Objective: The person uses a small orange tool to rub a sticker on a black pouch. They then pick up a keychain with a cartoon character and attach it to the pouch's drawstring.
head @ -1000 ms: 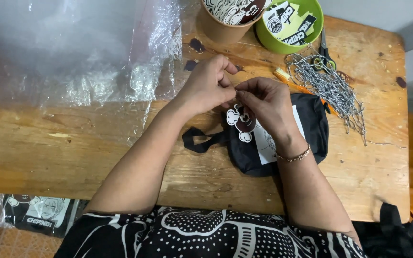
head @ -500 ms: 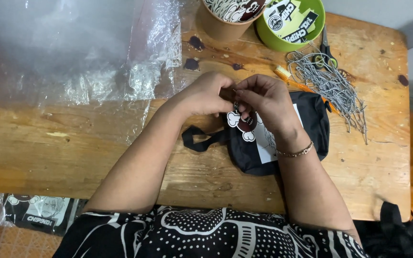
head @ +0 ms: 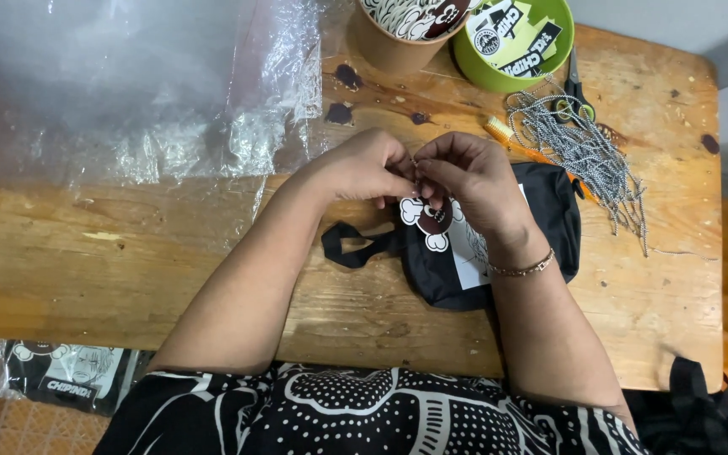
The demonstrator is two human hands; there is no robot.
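Seen from above, a person's left hand (head: pixel 364 168) and right hand (head: pixel 473 181) meet fingertip to fingertip over a worn wooden table (head: pixel 170 261). Both hands are pinched shut on something small where the fingers join; it is too tiny to identify, though a cartoon-figure charm (head: pixel 430 221) in white and dark brown hangs just beneath the pinch. The charm dangles over a small black pouch (head: pixel 541 223) that lies flat on the table under the right wrist, its black strap (head: pixel 351 249) looping out to the left. A white card (head: pixel 469 253) rests on the pouch beside the charm. A thin bracelet (head: pixel 522 270) circles the right wrist.

Beyond the hands, a heap of silver ball chains (head: pixel 583 156) sprawls across the tabletop to the right, lying partly over a pair of scissors (head: pixel 573 84). An orange-handled tool (head: pixel 516 145) lies between the chains and the right hand. At the far edge stand a brown paper cup (head: pixel 389 52) filled with more charms and a green bowl (head: pixel 566 38) holding printed tags. Crumpled clear plastic sheeting (head: pixel 145 84) covers the table's left half. A printed packet (head: pixel 69 375) lies below the near edge at lower left.
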